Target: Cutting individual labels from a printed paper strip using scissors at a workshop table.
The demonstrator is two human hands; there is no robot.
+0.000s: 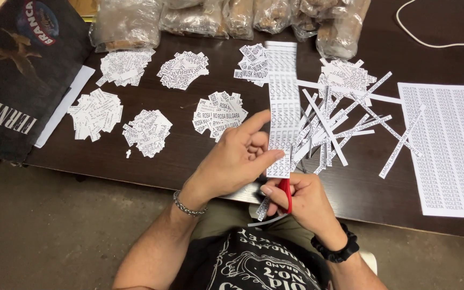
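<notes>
Your left hand pinches the lower end of a printed paper strip sheet, thumb and forefinger closed narrowly on its left edge near the front edge of the desk, while the sheet runs straight up the desk toward the back. Your right hand is wrapped around red-handled scissors, fingers through the loops; the blades are mostly hidden beneath the sheet and your hand, so how far they gape cannot be told. A thin cut strip curls down off the desk's front edge, just beside the scissors. To the right of the sheet lies a loose tangle of long cut strips, and beyond it, near the right edge, an uncut printed sheet. Small piles of cut labels are spread over the left and middle of the desk, with clear plastic bags of brownish contents along the back edge. The likely trouble: the sheet is long and held only at one end, so it could swing or buckle and send the cut crooked through a row of printing. Your left fingertips sit close to the blades, a nick is possible. The hanging strip could drop to the floor.
</notes>
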